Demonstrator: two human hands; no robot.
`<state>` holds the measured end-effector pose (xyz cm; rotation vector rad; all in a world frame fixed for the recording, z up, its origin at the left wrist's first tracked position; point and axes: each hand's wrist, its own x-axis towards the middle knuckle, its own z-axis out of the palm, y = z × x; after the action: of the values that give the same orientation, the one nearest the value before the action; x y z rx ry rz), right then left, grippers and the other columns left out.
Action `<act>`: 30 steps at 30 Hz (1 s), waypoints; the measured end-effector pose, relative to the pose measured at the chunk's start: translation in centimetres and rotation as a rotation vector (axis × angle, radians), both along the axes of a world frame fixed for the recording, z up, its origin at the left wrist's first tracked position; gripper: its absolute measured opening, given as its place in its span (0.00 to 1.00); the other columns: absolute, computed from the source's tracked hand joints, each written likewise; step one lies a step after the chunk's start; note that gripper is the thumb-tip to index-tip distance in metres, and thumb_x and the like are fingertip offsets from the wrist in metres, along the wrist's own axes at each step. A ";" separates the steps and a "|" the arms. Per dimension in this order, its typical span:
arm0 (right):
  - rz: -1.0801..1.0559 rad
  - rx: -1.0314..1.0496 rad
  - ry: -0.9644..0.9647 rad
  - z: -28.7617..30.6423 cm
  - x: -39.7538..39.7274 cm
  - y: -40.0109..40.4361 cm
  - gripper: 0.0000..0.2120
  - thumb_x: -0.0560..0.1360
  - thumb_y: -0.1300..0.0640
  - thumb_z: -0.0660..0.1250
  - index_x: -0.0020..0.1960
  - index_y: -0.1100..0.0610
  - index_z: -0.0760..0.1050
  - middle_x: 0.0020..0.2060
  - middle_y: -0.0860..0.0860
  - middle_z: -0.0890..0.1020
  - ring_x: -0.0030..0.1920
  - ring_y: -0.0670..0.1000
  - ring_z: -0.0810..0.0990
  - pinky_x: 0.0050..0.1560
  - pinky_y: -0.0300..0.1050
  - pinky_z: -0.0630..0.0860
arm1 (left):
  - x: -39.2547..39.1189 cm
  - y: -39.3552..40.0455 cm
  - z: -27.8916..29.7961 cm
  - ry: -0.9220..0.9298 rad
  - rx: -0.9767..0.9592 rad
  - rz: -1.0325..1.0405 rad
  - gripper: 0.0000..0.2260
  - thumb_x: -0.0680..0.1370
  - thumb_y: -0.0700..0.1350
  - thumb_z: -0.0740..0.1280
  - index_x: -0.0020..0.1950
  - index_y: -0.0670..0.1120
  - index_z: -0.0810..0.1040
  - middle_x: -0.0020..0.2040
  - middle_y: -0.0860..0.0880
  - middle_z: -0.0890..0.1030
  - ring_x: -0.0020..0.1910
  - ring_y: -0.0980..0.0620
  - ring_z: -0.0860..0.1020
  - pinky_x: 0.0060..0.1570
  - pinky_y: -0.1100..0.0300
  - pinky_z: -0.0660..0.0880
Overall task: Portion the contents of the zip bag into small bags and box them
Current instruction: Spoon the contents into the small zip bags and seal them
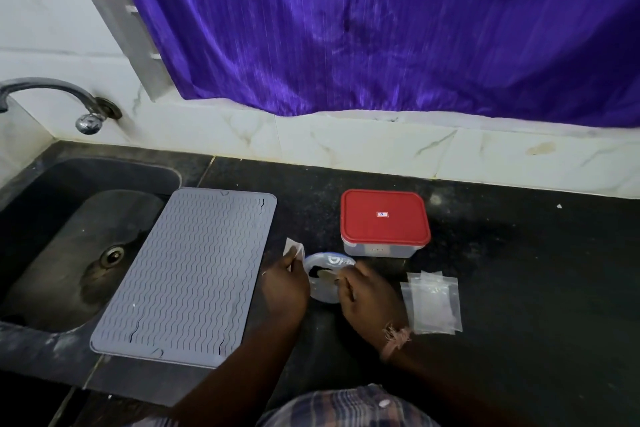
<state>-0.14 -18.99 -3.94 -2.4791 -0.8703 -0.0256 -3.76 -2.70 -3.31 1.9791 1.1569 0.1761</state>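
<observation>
A zip bag [327, 279] with blue print lies open on the black counter, dark contents showing inside. My left hand [285, 282] pinches a small clear bag [294, 248] at the zip bag's left edge. My right hand [369, 296] holds a small spoon [327, 274] whose bowl sits in the zip bag's mouth. Several empty small clear bags [433, 303] lie in a pile just right of my right hand. Behind the zip bag stands a clear box with a red lid [384, 220], the lid on.
A grey ribbed mat [188, 274] lies left of my hands, partly over the edge of a dark sink [69, 236]. A tap [55, 94] juts from the tiled wall above it. A purple curtain [381, 21] hangs behind the counter.
</observation>
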 end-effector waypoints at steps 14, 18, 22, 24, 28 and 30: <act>0.016 -0.116 0.072 -0.8 2.5 3.1 0.12 0.77 0.59 0.64 0.59 0.57 0.79 0.58 0.53 0.80 0.57 0.53 0.80 0.57 0.47 0.78 | 0.9 0.2 -1.2 -0.099 -0.216 -0.004 0.18 0.85 0.54 0.61 0.59 0.43 0.84 0.55 0.44 0.85 0.54 0.45 0.83 0.57 0.55 0.77; -0.218 0.137 0.300 -0.4 2.4 3.7 0.08 0.77 0.59 0.65 0.51 0.55 0.83 0.48 0.48 0.83 0.50 0.47 0.81 0.56 0.43 0.78 | 2.0 0.0 -1.3 -0.126 -0.364 0.080 0.15 0.83 0.51 0.64 0.60 0.44 0.83 0.58 0.42 0.85 0.59 0.41 0.82 0.62 0.47 0.79; -0.360 0.220 0.556 -0.3 2.5 2.9 0.07 0.75 0.60 0.69 0.49 0.54 0.85 0.43 0.47 0.85 0.44 0.43 0.81 0.50 0.38 0.78 | 2.9 0.0 -1.7 0.015 -0.318 0.147 0.20 0.82 0.60 0.64 0.58 0.45 0.84 0.54 0.43 0.85 0.54 0.44 0.83 0.60 0.48 0.78; -0.415 0.242 0.644 -0.6 2.8 2.6 0.09 0.75 0.59 0.68 0.50 0.54 0.86 0.44 0.48 0.86 0.46 0.45 0.83 0.50 0.38 0.76 | 2.9 0.0 -1.9 0.026 -0.319 0.150 0.23 0.81 0.62 0.64 0.57 0.44 0.84 0.53 0.43 0.85 0.53 0.44 0.83 0.60 0.47 0.78; -0.543 0.313 0.819 -0.8 2.9 2.8 0.08 0.75 0.56 0.68 0.47 0.53 0.86 0.43 0.47 0.86 0.46 0.45 0.83 0.49 0.39 0.77 | 3.2 0.3 -1.8 0.007 -0.330 0.125 0.22 0.82 0.60 0.64 0.59 0.42 0.84 0.55 0.41 0.85 0.54 0.43 0.83 0.61 0.47 0.78; -0.604 0.358 0.861 -0.5 2.8 2.6 0.09 0.75 0.57 0.67 0.47 0.52 0.86 0.42 0.46 0.86 0.44 0.45 0.83 0.48 0.41 0.79 | 3.5 0.4 -1.7 -0.010 -0.348 0.137 0.21 0.82 0.59 0.65 0.58 0.43 0.84 0.54 0.41 0.85 0.53 0.43 0.83 0.61 0.47 0.78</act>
<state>2.71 -16.38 -4.49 -2.0024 0.2292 0.5746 -0.26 -2.31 -5.05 1.5948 1.2265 0.0497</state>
